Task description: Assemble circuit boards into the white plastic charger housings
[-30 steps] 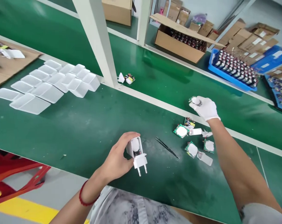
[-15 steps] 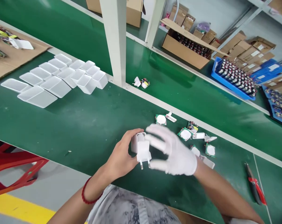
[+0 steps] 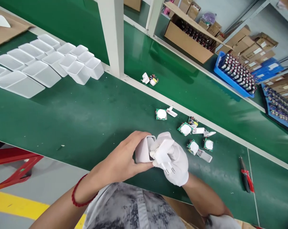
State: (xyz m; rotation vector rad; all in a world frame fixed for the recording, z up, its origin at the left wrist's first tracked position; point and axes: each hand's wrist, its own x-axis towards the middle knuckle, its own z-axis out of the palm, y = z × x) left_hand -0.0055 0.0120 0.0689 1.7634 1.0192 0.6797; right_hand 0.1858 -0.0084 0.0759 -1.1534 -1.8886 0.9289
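Observation:
My bare left hand (image 3: 124,159) is wrapped round a white plastic charger housing (image 3: 144,150), its open end facing right. At that opening my right hand (image 3: 179,162), in a white glove, has its fingers curled behind a white plug cap (image 3: 163,151) with two metal pins. The cap is tilted and its pins point down to the right. The fingertips are partly hidden behind it, and the inside of the housing is mostly out of sight. Beyond the hands lie green circuit boards (image 3: 185,129) with white round pads, and white plug caps (image 3: 204,156) beside them.
Several white open housings (image 3: 32,76) stand grouped at the left of the green bench (image 3: 81,124). Red-handled pliers (image 3: 246,176) lie at the right. A post (image 3: 112,38) rises at the bench's back edge. Behind are a blue tray (image 3: 236,76), cartons and a red stool (image 3: 12,165) at lower left.
My right hand has gone from spread fingers to curled ones at the plug cap. The cap has turned and shifted right from the housing's mouth. The whole view has shifted somewhat.

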